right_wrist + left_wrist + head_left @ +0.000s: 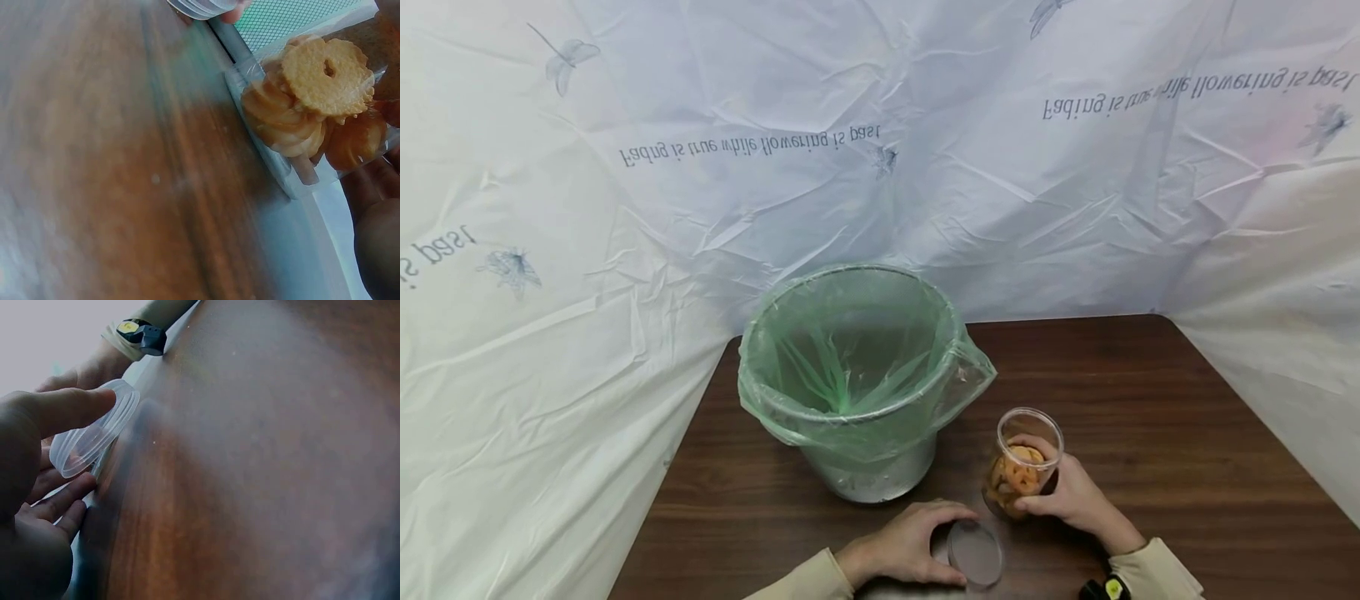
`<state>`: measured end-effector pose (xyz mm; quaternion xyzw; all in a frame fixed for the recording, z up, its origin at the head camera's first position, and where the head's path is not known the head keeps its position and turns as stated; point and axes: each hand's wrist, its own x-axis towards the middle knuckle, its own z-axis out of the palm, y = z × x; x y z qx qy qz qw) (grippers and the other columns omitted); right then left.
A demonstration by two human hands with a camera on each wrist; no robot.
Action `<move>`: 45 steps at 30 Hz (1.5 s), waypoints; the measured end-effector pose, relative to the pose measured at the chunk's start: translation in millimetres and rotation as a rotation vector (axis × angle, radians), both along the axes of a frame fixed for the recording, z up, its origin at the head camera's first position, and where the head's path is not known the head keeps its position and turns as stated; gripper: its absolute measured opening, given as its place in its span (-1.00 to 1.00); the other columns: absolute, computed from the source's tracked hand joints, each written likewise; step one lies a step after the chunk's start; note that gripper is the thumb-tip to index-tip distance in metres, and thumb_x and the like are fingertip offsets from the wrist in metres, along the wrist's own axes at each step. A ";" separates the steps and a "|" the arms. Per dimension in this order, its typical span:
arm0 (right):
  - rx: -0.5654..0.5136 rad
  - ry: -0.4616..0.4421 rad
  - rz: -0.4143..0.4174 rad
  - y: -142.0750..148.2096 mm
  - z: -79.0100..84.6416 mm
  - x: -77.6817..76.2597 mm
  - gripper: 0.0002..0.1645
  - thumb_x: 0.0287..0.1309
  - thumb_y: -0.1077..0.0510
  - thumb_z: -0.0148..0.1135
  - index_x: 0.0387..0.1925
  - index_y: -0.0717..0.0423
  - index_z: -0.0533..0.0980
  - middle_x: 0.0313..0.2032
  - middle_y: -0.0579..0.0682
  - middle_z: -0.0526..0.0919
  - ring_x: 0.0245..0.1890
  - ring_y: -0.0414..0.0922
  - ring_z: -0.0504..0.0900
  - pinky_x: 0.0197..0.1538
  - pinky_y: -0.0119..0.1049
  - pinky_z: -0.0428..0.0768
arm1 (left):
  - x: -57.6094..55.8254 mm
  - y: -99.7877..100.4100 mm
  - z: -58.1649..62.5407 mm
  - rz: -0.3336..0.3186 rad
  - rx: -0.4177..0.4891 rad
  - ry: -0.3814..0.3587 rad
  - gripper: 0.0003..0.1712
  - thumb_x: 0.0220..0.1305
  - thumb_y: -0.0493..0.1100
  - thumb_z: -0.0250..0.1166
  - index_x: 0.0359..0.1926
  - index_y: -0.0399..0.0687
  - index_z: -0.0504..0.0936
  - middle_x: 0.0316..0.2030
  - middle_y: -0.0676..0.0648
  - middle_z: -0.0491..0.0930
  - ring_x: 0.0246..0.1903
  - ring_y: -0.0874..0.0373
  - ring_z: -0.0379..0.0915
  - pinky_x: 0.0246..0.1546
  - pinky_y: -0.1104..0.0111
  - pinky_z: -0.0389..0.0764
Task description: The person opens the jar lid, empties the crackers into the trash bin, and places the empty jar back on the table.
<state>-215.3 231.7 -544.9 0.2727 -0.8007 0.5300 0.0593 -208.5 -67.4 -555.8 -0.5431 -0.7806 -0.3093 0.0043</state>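
Observation:
In the head view my left hand pinches a round, see-through plastic lid by its edge, thumb on one side and fingers on the other. The left wrist view shows the ridged rim of this lid beneath the thumb. To its right, my right hand grips an uncovered clear plastic jar round its side. Ring-shaped and swirled golden cookies fill the lower part of the jar. The jar leans a little, its mouth facing upward. Part of the right hand is hidden behind it.
A metal trash bin lined with a green plastic bag stands left of the jar on the dark wooden table. White printed sheeting hangs around the table. A black band with a yellow button sits on the right wrist.

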 end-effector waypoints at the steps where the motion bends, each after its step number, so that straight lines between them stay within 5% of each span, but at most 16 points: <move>1: 0.002 -0.002 -0.002 0.2 0.3 -0.1 -0.06 -0.21 0.32 0.57 0.26 0.24 0.32 -0.08 -0.14 0.69 -0.19 -0.28 0.66 -0.15 -0.45 0.57 | -0.4 -0.1 0.4 0.004 -0.006 0.014 -0.17 -0.02 0.14 0.53 0.25 -0.02 0.44 0.13 0.10 0.55 0.15 0.40 0.40 0.18 0.66 0.31; 45: 0.046 0.006 -0.036 1.0 1.2 0.5 -0.04 -0.25 0.25 0.59 0.26 0.15 0.35 -0.16 -0.16 0.68 -0.25 -0.31 0.63 -0.17 -0.46 0.54 | 3.9 -0.1 1.5 0.043 -0.171 0.061 -0.09 -0.04 0.14 0.53 0.30 -0.07 0.39 0.19 0.08 0.46 0.18 0.28 0.29 0.22 0.61 0.26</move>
